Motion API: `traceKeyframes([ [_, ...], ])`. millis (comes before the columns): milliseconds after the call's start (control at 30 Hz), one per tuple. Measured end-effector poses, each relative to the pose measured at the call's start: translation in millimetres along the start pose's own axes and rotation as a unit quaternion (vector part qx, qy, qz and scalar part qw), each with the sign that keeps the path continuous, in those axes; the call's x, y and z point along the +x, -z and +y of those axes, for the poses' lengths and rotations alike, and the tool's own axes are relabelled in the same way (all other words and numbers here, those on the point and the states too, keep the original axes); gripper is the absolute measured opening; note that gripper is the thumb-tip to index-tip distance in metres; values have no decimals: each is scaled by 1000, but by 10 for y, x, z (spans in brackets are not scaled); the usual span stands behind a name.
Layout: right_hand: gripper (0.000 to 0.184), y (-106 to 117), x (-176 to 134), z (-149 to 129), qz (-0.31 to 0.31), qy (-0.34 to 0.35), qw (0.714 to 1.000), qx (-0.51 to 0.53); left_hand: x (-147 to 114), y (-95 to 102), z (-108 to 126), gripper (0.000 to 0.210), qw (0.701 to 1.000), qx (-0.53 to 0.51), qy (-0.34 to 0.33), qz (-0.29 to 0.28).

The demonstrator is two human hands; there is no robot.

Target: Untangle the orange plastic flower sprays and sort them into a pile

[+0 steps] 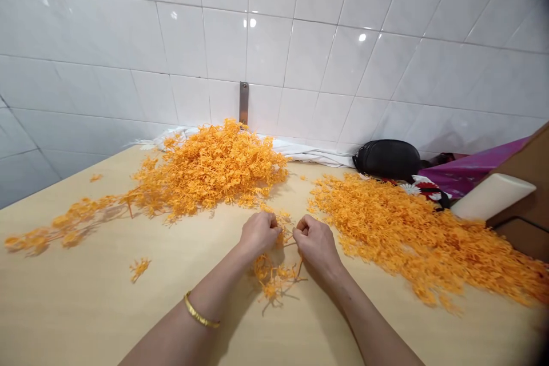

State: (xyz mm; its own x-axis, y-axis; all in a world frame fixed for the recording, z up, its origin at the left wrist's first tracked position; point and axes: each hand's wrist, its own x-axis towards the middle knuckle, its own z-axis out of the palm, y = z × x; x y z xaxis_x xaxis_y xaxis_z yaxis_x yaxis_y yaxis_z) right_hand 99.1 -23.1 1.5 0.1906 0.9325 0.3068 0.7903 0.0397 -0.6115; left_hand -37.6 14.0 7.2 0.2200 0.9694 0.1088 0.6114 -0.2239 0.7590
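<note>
Near the middle of the table, an orange artificial flower sprig (272, 277) with thin branching stems hangs between and below my two hands. My left hand (259, 233), with a gold bangle on its wrist, pinches the sprig's florets from the left. Close by on the right, my right hand (315, 240) is closed with its fingertips at a thin orange stem. The exact grip of both sets of fingertips is partly hidden. Beyond my left hand rises a heaped pile of orange sprigs (214, 168). A flatter spread of loose orange florets (412, 234) lies to the right of my right hand.
A single loose floret (139, 269) lies on the pale wooden table (77, 309) at left. Along the tiled wall (274, 57) are a white cloth (313, 153) and a black pouch (388, 159). A cream cylinder (493, 195) leans by a brown cardboard panel (525, 206) at right.
</note>
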Motion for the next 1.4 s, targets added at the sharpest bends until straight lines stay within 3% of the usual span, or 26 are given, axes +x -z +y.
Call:
traceKeyframes([
  [133,13,91,39,9,5,2,992,124,23,-13,9,28,974,-213,69,-39],
  [233,15,164,47,-19,-62,18,970,234,61,-12,-4,32,900,-399,158,-76],
  [300,14,194,38,-47,-119,38,960,252,79,-17,-6,29,853,-484,181,-80],
  [400,13,204,27,-66,-182,44,952,243,84,-35,7,20,820,-537,186,-66],
  [500,17,196,39,-40,-192,10,937,293,65,-64,28,15,825,-538,166,-53],
  [633,30,176,55,4,-141,-67,906,392,15,-121,63,12,858,-496,118,-60],
  [700,32,151,50,17,-152,-89,890,421,-13,-154,82,13,872,-474,94,-78],
  [800,26,105,44,40,-166,-74,883,432,-34,-195,84,14,893,-441,58,-62],
  [900,23,88,59,65,-110,-59,891,436,-16,-218,33,17,924,-380,41,35],
  [967,22,94,78,73,-78,-48,887,452,1,-221,0,21,938,-335,65,66],
  [1067,19,100,101,73,-40,-32,883,466,-9,-209,21,38,949,-296,103,-4],
  [1167,16,82,101,68,-13,-2,911,413,-68,-203,119,51,930,-338,98,-103],
  [1233,13,67,90,59,-21,27,932,361,-111,-210,180,47,906,-392,81,-138],
  [1300,13,58,76,44,-40,54,943,326,-137,-220,208,38,883,-443,67,-139],
  [1400,19,62,54,9,-47,87,953,285,-133,-221,195,28,848,-515,86,-93],
])
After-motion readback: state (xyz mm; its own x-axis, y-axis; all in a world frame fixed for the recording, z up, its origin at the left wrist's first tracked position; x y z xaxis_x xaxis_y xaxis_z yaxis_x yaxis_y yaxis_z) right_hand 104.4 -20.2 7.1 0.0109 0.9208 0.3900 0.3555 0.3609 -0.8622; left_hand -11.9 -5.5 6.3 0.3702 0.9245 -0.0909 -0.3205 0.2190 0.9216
